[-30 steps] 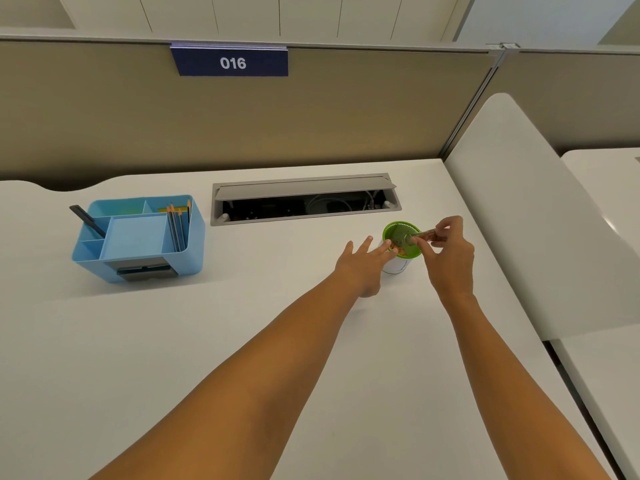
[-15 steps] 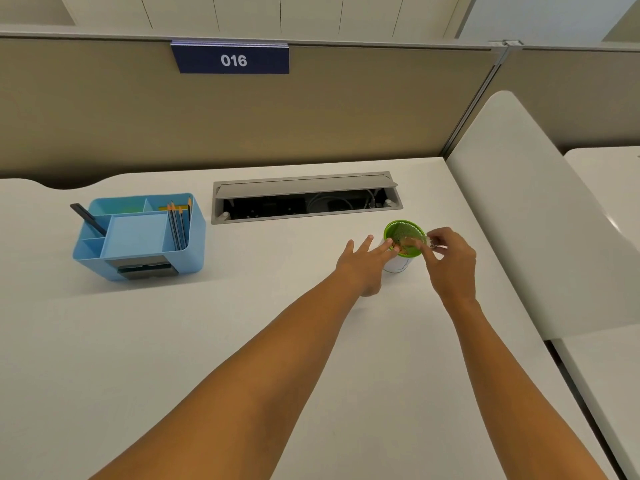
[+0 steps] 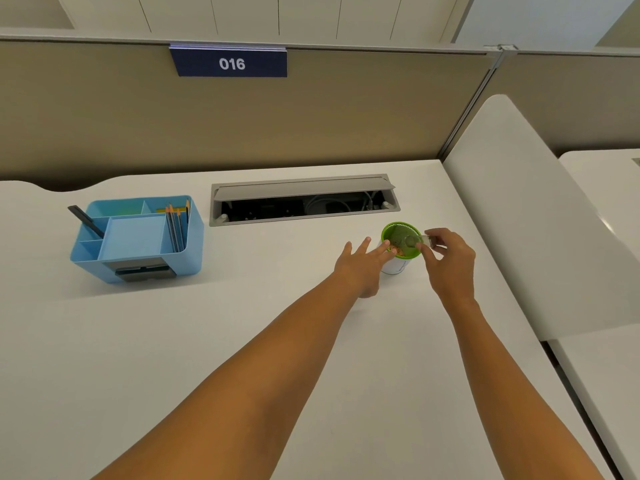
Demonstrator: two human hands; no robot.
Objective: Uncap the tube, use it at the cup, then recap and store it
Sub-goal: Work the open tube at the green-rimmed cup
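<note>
The right hand (image 3: 450, 261) had lowered the clear tube (image 3: 417, 241) over the green-rimmed cup (image 3: 401, 241), fingers pinching it; the left hand (image 3: 363, 268), fingers spread, steadied the rim, suggesting dispensing was underway.

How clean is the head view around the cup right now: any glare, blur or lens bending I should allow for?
Head view: lighting is even and soft, with only faint shadows under the hands; the clear tube in the right hand is see-through and slightly smeared, so its outline over the green-rimmed cup is hard to read; the left hand is reasonably sharp; wide-angle bending curves the desk edges.
</note>
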